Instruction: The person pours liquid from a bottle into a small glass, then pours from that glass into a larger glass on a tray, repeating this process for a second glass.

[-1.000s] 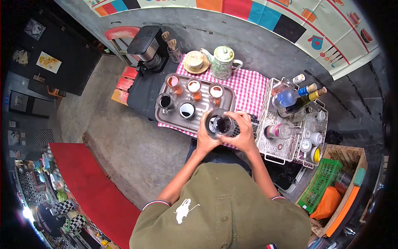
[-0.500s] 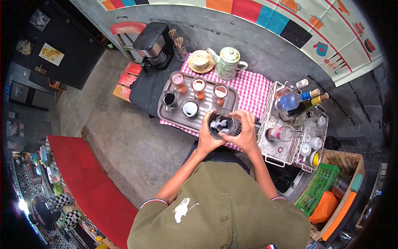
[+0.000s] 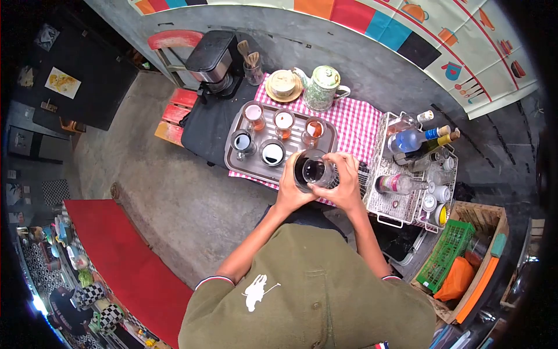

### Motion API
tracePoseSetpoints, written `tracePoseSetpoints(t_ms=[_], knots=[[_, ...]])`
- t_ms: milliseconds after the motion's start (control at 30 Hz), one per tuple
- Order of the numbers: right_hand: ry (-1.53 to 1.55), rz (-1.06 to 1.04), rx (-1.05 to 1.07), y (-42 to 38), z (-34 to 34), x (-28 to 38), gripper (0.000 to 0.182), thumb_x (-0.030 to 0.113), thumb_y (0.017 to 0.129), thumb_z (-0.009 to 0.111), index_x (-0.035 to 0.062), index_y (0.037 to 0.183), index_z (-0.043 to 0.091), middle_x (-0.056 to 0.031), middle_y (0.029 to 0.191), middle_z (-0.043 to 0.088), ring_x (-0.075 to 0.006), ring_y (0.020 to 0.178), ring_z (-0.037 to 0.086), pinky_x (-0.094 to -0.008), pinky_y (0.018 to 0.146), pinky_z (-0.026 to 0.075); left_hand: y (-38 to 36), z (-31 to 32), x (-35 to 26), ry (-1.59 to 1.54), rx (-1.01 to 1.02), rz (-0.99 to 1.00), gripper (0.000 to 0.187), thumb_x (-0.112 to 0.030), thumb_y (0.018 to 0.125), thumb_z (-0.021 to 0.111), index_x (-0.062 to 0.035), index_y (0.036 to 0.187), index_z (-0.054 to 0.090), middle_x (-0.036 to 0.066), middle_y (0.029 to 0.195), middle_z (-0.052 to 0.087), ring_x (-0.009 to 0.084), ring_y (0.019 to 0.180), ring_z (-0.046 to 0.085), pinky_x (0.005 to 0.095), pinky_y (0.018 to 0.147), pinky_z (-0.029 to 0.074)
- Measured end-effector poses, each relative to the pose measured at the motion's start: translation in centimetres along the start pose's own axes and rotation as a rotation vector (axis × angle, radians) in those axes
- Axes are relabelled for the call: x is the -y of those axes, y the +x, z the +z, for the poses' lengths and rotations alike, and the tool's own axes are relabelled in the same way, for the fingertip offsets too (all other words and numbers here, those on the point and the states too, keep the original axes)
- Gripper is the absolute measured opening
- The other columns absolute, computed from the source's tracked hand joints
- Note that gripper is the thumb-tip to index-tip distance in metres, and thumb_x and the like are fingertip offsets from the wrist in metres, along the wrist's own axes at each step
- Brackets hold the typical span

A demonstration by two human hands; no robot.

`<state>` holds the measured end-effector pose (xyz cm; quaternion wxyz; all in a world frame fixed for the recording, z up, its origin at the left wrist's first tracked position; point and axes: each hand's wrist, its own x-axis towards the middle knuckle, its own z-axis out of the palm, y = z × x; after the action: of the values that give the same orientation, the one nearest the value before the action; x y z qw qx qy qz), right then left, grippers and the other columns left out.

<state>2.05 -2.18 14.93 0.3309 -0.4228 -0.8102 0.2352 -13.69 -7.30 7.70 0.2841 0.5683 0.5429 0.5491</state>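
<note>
At the near right corner of the tray (image 3: pixel 295 144), a clear glass vessel (image 3: pixel 313 171) with dark contents is held between two bare hands; the left hand (image 3: pixel 290 187) curves round its left side and the right hand (image 3: pixel 347 185) round its right, both narrowed to its wall; whether its base rests on anything cannot be told; on the tray, three amber-filled glasses form the far row, left (image 3: pixel 254 117), middle (image 3: pixel 283 125) and right (image 3: pixel 313 131); two glasses with dark contents, one left (image 3: pixel 243 141) and one right (image 3: pixel 272 153), form the near row; beneath the tray, a pink-and-white checked cloth (image 3: pixel 356 123); beyond it, a patterned teapot (image 3: pixel 322 92) and, to its left, a cup (image 3: pixel 283 84) on a saucer; far left, a coffee maker (image 3: pixel 210 61) beside a glass of wooden utensils (image 3: pixel 254 72); to the right, a white rack (image 3: pixel 385 205) holding several bottles; nearer on the right, a wooden crate (image 3: pixel 497 220) containing a green basket (image 3: pixel 444 256).
</note>
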Motion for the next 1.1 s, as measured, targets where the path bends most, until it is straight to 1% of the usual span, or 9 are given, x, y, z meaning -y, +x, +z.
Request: tracePoseSetpoints(t_ms=[100, 233, 533, 567, 767, 1100], knots=[[-0.022, -0.001, -0.025, 0.3, 0.7, 0.4, 0.067, 0.035, 0.060, 0.085, 0.0074, 0.115, 0.062, -0.0083, 0.107, 0.067, -0.0295, 0.109, 0.056, -0.0467, 0.100, 0.034, 0.4, -0.7, 0.3, -0.062, 0.021, -0.043, 0.105, -0.021, 0.055, 0.089, 0.0027, 0.143, 0.036, 0.020, 0.136, 0.050, 0.0349, 0.127, 0.052, 0.0429, 0.107, 0.043], [-0.035, 0.021, -0.020, 0.7, 1.2, 0.7, 0.066, 0.034, 0.060, 0.085, 0.0074, 0.116, 0.062, -0.0077, 0.109, 0.067, -0.0293, 0.109, 0.056, -0.0464, 0.100, 0.034, 0.9, -1.2, 1.0, -0.069, 0.058, -0.020, 0.104, -0.020, 0.056, 0.088, 0.0028, 0.143, 0.036, 0.020, 0.137, 0.049, 0.0343, 0.128, 0.051, 0.0418, 0.107, 0.043], [-0.089, 0.039, -0.016, 1.2, 2.1, 1.2, 0.067, 0.032, 0.060, 0.086, 0.0092, 0.118, 0.062, -0.0067, 0.109, 0.068, -0.0285, 0.108, 0.056, -0.0452, 0.099, 0.035, 1.6, -1.7, 2.1, -0.104, 0.061, -0.012, 0.102, -0.020, 0.055, 0.087, 0.0020, 0.141, 0.038, 0.019, 0.135, 0.050, 0.0345, 0.126, 0.052, 0.0426, 0.107, 0.044], [-0.090, 0.042, -0.022, 1.3, 2.1, 1.3, 0.067, 0.032, 0.060, 0.086, 0.0093, 0.118, 0.062, -0.0067, 0.109, 0.068, -0.0286, 0.108, 0.056, -0.0449, 0.099, 0.035, 1.7, -1.6, 2.0, -0.141, 0.062, -0.029, 0.102, -0.020, 0.054, 0.087, 0.0016, 0.141, 0.038, 0.019, 0.136, 0.050, 0.0345, 0.126, 0.052, 0.0427, 0.106, 0.044], [-0.124, 0.047, -0.025, 1.4, 2.1, 1.1, 0.067, 0.032, 0.059, 0.086, 0.0095, 0.119, 0.063, -0.0070, 0.109, 0.068, -0.0290, 0.108, 0.055, -0.0441, 0.098, 0.035, 2.1, -1.3, 2.4, -0.130, 0.066, 0.004, 0.104, -0.020, 0.053, 0.088, 0.0013, 0.141, 0.039, 0.019, 0.135, 0.050, 0.0350, 0.126, 0.052, 0.0435, 0.106, 0.044], [-0.136, 0.086, -0.016, 1.0, 1.8, 1.2, 0.067, 0.030, 0.059, 0.085, 0.0099, 0.119, 0.063, -0.0071, 0.108, 0.067, -0.0291, 0.108, 0.055, -0.0440, 0.098, 0.035, 1.8, -0.7, 2.9, -0.175, 0.100, -0.023, 0.105, -0.021, 0.055, 0.088, 0.0015, 0.144, 0.036, 0.020, 0.139, 0.049, 0.0359, 0.129, 0.050, 0.0439, 0.108, 0.042]])
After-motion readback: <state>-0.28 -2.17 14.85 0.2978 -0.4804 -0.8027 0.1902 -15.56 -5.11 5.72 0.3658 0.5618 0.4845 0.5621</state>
